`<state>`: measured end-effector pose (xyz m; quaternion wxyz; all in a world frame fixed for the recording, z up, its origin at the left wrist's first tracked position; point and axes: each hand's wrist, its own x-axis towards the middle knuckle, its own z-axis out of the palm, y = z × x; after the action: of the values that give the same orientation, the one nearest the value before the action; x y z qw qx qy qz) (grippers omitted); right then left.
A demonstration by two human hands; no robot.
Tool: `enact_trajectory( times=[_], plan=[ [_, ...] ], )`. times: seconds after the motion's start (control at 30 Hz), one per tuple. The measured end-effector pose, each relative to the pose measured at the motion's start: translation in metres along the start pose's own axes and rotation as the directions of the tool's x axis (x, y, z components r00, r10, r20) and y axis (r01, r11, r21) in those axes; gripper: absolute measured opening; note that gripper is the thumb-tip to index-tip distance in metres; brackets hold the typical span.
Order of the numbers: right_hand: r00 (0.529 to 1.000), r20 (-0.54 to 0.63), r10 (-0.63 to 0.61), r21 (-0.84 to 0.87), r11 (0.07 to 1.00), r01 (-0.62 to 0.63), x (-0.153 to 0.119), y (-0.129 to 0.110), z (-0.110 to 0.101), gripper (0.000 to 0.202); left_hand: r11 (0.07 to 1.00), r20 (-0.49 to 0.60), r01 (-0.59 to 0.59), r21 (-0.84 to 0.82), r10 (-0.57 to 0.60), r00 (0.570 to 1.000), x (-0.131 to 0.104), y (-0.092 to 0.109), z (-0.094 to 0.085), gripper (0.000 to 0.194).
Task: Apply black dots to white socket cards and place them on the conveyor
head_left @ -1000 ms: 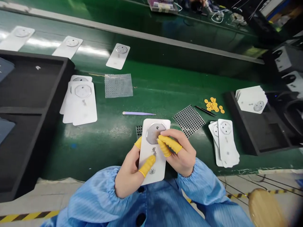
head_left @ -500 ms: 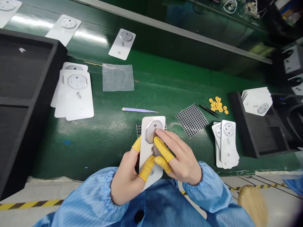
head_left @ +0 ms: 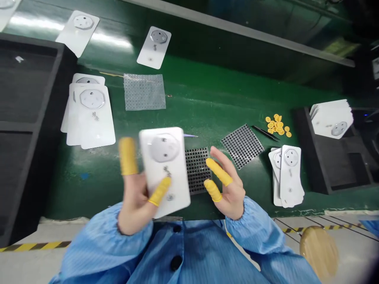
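My left hand (head_left: 137, 201) grips a white rectangular panel (head_left: 156, 187), its yellow-cotted thumb on the face and the forefinger standing up beside the left edge. The panel bears an octagonal silvery disc at the top and dark markings below; motion blurs it slightly. My right hand (head_left: 227, 189), with yellow finger cots on thumb and forefinger, is apart from the panel, fingers spread and holding nothing. Between the hands lies a sheet of small black dots (head_left: 197, 169). Behind the panel, only the tip of lilac tweezers (head_left: 189, 135) shows.
A second dotted sheet (head_left: 242, 146), black tweezers (head_left: 266, 134) and loose yellow finger cots (head_left: 278, 125) lie to the right. Panels are stacked at right (head_left: 290, 177) and left (head_left: 96, 126). Black trays flank the bench (head_left: 47, 94) (head_left: 322, 173). Bubble wrap (head_left: 144, 92) lies behind.
My right hand has come off the panel's face and moved slightly right, its fingers opening. My left hand has carried the panel leftward, uncovering the dotted sheet beneath.
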<state>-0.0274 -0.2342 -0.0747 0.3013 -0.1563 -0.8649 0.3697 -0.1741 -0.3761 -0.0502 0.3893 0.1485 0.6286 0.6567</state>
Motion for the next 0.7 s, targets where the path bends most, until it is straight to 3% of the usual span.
enact_trajectory(
  times=[0.03, 0.1, 0.13, 0.2, 0.33, 0.4, 0.5, 0.7],
  plan=[
    [0.999, 0.034, -0.012, -0.036, 0.999, 0.013, -0.004, 0.003, 0.004, 0.044, 0.999, -0.106, -0.022, 0.034, 0.025, 0.994, 0.001, 0.002, -0.013, 0.093],
    [0.983, 0.169, -0.077, -0.126, 0.987, 0.099, -0.011, 0.009, 0.014, 0.041, 0.992, -0.278, 0.054, 0.111, -0.021, 0.960, 0.000, 0.003, -0.039, 0.070],
    [0.969, 0.224, -0.101, -0.160, 0.977, 0.139, -0.014, 0.012, 0.018, 0.035, 0.980, -0.322, 0.122, 0.155, -0.066, 0.944, -0.001, 0.002, -0.049, 0.056],
    [0.967, 0.227, -0.117, -0.183, 0.970, 0.161, -0.019, 0.016, 0.023, 0.026, 0.939, -0.334, 0.237, 0.248, -0.146, 0.931, -0.002, -0.001, -0.058, 0.039],
    [0.993, 0.077, -0.088, -0.097, 0.991, 0.096, -0.018, 0.014, 0.020, 0.034, 0.921, -0.107, 0.239, 0.308, -0.216, 0.971, 0.001, -0.009, -0.035, 0.044],
    [0.992, 0.075, -0.103, -0.084, 0.990, 0.110, -0.016, 0.011, 0.016, 0.040, 0.934, 0.005, 0.232, 0.273, -0.243, 0.970, 0.004, -0.011, -0.016, 0.043],
    [0.981, 0.132, -0.140, -0.039, 0.988, 0.147, -0.013, 0.008, 0.013, 0.043, 0.949, 0.022, 0.245, 0.199, -0.254, 0.967, 0.006, -0.011, -0.001, 0.036],
    [0.942, 0.265, -0.207, 0.033, 0.978, 0.206, -0.007, 0.011, 0.015, 0.033, 0.946, 0.029, 0.253, 0.204, -0.264, 0.964, 0.012, -0.011, 0.002, 0.029]
  ],
)
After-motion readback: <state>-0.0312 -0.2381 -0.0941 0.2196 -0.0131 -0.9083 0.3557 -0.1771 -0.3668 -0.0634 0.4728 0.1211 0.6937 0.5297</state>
